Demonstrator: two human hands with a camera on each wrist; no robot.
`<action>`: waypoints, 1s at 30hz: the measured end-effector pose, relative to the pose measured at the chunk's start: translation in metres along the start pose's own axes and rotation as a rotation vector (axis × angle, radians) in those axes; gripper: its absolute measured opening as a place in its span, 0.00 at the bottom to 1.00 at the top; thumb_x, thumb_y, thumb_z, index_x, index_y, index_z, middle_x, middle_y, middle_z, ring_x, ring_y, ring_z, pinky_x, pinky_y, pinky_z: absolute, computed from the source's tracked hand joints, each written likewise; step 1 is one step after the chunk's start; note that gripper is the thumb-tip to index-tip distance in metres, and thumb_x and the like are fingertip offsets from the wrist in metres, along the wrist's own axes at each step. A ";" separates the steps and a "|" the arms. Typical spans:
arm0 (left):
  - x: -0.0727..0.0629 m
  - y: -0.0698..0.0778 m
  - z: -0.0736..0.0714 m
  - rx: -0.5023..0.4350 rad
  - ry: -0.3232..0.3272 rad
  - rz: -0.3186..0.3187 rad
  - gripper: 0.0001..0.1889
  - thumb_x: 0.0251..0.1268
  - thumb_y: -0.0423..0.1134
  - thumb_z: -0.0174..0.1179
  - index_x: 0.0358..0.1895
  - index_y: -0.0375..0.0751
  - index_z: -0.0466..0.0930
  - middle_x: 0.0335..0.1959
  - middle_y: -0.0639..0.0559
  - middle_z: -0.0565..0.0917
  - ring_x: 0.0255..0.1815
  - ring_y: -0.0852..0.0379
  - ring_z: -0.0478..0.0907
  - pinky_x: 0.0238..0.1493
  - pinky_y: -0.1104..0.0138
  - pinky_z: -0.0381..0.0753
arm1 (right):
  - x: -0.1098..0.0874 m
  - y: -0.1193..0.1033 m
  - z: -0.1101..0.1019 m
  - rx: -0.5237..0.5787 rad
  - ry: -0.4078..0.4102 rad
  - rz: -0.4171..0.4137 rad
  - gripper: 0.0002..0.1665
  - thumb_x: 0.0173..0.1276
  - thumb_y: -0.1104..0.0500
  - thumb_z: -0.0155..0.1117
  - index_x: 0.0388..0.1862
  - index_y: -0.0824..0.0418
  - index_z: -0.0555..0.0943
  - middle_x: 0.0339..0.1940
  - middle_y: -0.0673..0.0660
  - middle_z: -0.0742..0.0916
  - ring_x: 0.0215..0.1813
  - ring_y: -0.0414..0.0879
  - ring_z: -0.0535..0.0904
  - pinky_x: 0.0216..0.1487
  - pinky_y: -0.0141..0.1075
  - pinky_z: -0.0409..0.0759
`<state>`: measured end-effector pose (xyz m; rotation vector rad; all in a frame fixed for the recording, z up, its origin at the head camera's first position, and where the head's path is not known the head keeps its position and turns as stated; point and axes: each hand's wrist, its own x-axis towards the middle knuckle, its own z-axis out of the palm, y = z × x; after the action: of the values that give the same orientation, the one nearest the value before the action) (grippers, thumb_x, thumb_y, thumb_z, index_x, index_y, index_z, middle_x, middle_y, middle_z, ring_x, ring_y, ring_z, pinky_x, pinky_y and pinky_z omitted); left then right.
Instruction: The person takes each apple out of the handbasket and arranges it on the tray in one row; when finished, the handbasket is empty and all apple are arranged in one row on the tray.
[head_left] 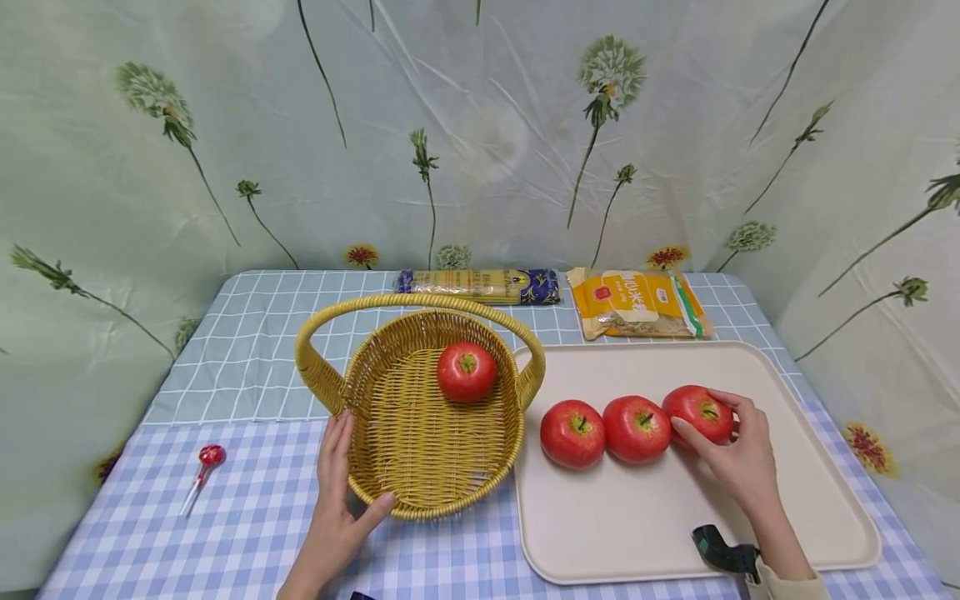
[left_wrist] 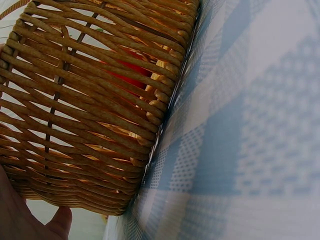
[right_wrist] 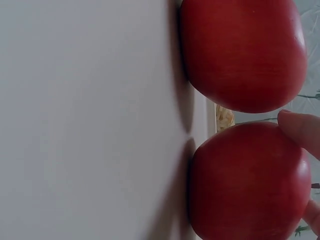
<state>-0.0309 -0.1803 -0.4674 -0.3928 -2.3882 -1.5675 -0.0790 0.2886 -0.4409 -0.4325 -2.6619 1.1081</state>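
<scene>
A round woven basket (head_left: 435, 500) with a tall handle stands in the middle of the table, one red apple (head_left: 467, 372) lying inside it. My left hand (head_left: 335, 492) rests against the basket's left front side, fingers straight along the wall and thumb spread at the front rim. On the beige tray (head_left: 615, 533) to the right, a row of red apples includes a left one (head_left: 572, 434) and a middle one (head_left: 637, 428). My right hand (head_left: 738, 458) holds the right-hand apple (head_left: 697, 413) between thumb and fingers. In the right wrist view this apple (right_wrist: 250, 182) sits low over the tray surface.
A red lollipop (head_left: 212, 456) lies on the checked cloth at the left. Along the back are a long noodle packet (head_left: 480, 286) and an orange-yellow food bag (head_left: 637, 304). The basket's arched handle (head_left: 427, 300) rises near the tray's left edge.
</scene>
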 end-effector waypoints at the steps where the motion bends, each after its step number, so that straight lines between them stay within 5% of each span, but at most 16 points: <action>1: -0.001 0.000 0.000 0.002 0.002 0.000 0.53 0.48 0.29 0.67 0.76 0.42 0.41 0.76 0.48 0.38 0.74 0.45 0.25 0.60 0.35 0.33 | 0.000 0.000 0.001 -0.003 -0.006 -0.009 0.42 0.59 0.50 0.70 0.66 0.64 0.63 0.59 0.67 0.68 0.60 0.62 0.62 0.42 0.49 0.75; 8: -0.003 -0.002 -0.002 -0.007 -0.004 0.003 0.54 0.47 0.29 0.67 0.76 0.40 0.41 0.76 0.48 0.38 0.74 0.46 0.25 0.59 0.32 0.34 | -0.005 0.000 0.000 0.014 -0.029 -0.044 0.40 0.62 0.52 0.67 0.68 0.64 0.62 0.59 0.68 0.67 0.60 0.62 0.61 0.38 0.27 0.72; 11: -0.002 -0.002 -0.001 -0.005 -0.012 -0.003 0.54 0.48 0.29 0.67 0.76 0.42 0.40 0.76 0.50 0.37 0.74 0.46 0.25 0.58 0.31 0.36 | -0.007 -0.001 -0.001 0.014 -0.024 -0.044 0.39 0.64 0.53 0.65 0.68 0.65 0.62 0.60 0.69 0.66 0.61 0.64 0.61 0.45 0.44 0.79; 14: -0.001 -0.003 -0.001 0.001 -0.013 -0.006 0.54 0.48 0.30 0.67 0.76 0.42 0.40 0.76 0.50 0.37 0.74 0.46 0.25 0.57 0.29 0.36 | -0.008 -0.004 -0.001 0.032 0.021 -0.054 0.37 0.64 0.56 0.65 0.68 0.65 0.64 0.63 0.69 0.65 0.64 0.64 0.59 0.51 0.63 0.69; 16: -0.001 -0.002 -0.001 0.006 -0.007 -0.006 0.54 0.47 0.30 0.67 0.76 0.41 0.40 0.76 0.50 0.37 0.74 0.46 0.25 0.58 0.30 0.36 | -0.009 -0.008 -0.002 0.050 0.078 -0.075 0.35 0.63 0.59 0.66 0.67 0.64 0.67 0.64 0.67 0.66 0.66 0.60 0.58 0.55 0.63 0.66; 20: 0.000 -0.002 -0.001 0.003 0.000 -0.002 0.54 0.46 0.29 0.67 0.76 0.40 0.41 0.76 0.49 0.38 0.74 0.46 0.26 0.59 0.32 0.35 | -0.012 -0.018 -0.001 0.089 0.208 -0.167 0.31 0.59 0.64 0.68 0.62 0.64 0.72 0.64 0.63 0.69 0.67 0.49 0.60 0.61 0.45 0.63; 24: 0.000 -0.001 -0.001 0.005 0.000 -0.005 0.54 0.46 0.30 0.67 0.76 0.41 0.41 0.76 0.49 0.38 0.74 0.46 0.26 0.59 0.32 0.35 | -0.016 -0.033 0.000 0.133 0.277 -0.302 0.28 0.56 0.68 0.69 0.58 0.66 0.76 0.62 0.60 0.74 0.64 0.40 0.64 0.54 0.27 0.63; 30: 0.000 0.000 -0.001 0.009 -0.002 -0.010 0.54 0.47 0.30 0.67 0.76 0.40 0.41 0.76 0.49 0.38 0.74 0.46 0.26 0.59 0.32 0.35 | -0.022 -0.060 0.006 0.223 0.269 -0.484 0.29 0.49 0.75 0.70 0.53 0.68 0.78 0.58 0.60 0.78 0.61 0.39 0.68 0.52 0.23 0.68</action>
<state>-0.0306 -0.1810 -0.4670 -0.3814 -2.4014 -1.5614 -0.0717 0.2368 -0.4044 0.0982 -2.2079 1.0816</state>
